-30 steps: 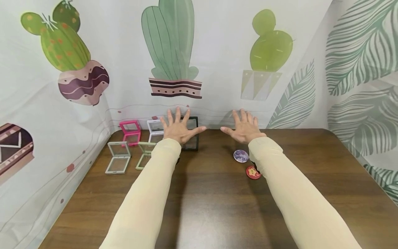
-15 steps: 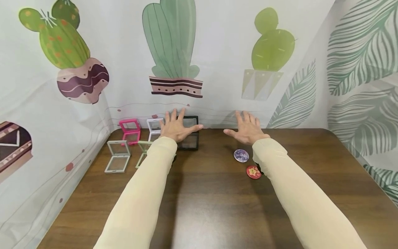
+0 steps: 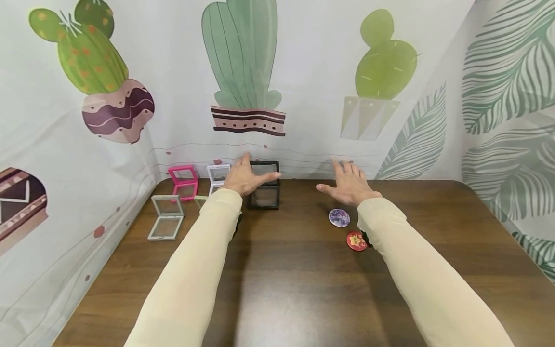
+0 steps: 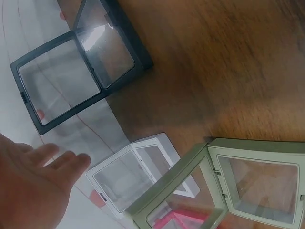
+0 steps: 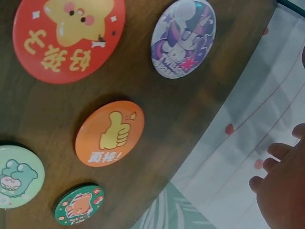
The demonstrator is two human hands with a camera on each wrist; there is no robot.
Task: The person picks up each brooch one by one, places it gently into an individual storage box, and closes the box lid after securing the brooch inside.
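Note:
My left hand (image 3: 244,179) hovers at the back of the table, thumb spread over the black hinged display frame (image 3: 264,196) and holding nothing. Its fingers bend slightly in the left wrist view. A white frame (image 4: 121,179) and a pale green frame (image 4: 259,183) stand open near it, partly behind my arm in the head view. Held out towards the back edge, my right hand (image 3: 350,184) is bare too. Closest to it lie a purple pony badge (image 3: 339,218) and a red star badge (image 3: 356,241). The right wrist view adds an orange thumbs-up badge (image 5: 109,133).
A pink frame (image 3: 184,183) and a grey frame (image 3: 166,217) stand open at the back left of the brown table (image 3: 286,270). Mint (image 5: 19,176) and dark green badges (image 5: 79,205) lie under my right arm. A cactus-print cloth (image 3: 312,96) hangs behind the table.
My left hand has drifted left, its fingers drawing closer together, so more of the black frame shows. My right hand has shifted slightly right and lower. Frames and badges stay in place.

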